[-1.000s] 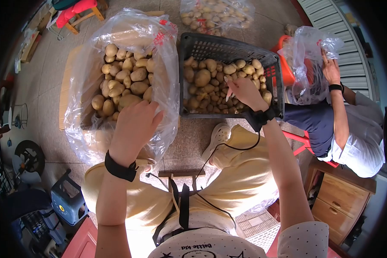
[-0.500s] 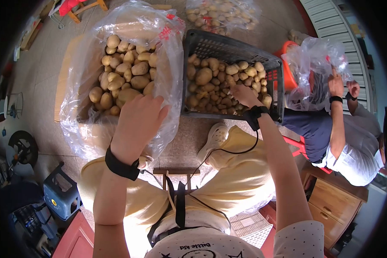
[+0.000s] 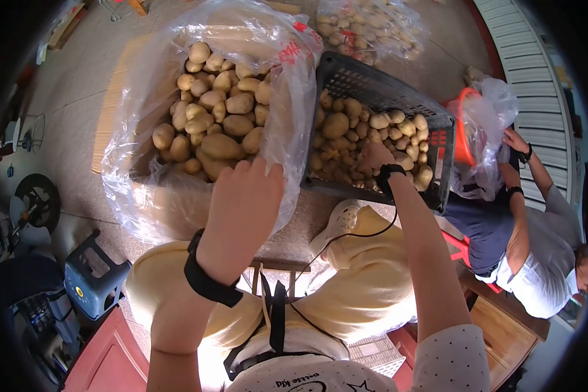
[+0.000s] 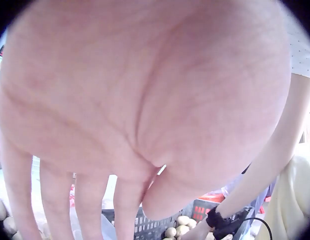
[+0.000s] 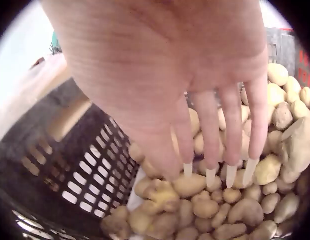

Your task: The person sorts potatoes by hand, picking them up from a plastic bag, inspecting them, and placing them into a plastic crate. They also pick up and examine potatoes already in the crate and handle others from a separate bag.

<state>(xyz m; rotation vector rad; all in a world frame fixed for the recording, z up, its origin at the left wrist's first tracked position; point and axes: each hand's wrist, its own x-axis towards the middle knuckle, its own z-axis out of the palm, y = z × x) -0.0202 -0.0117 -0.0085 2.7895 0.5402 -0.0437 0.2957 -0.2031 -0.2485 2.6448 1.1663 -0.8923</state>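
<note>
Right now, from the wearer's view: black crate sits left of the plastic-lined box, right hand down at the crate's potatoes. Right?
Not quite: the black crate sits right of the plastic-lined box, as the head view shows. The right hand is indeed down at the crate's potatoes.

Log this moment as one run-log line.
left hand: palm empty, by plastic-lined box | right hand: palm empty, fingers extended, in black crate | box and crate: potatoes
</note>
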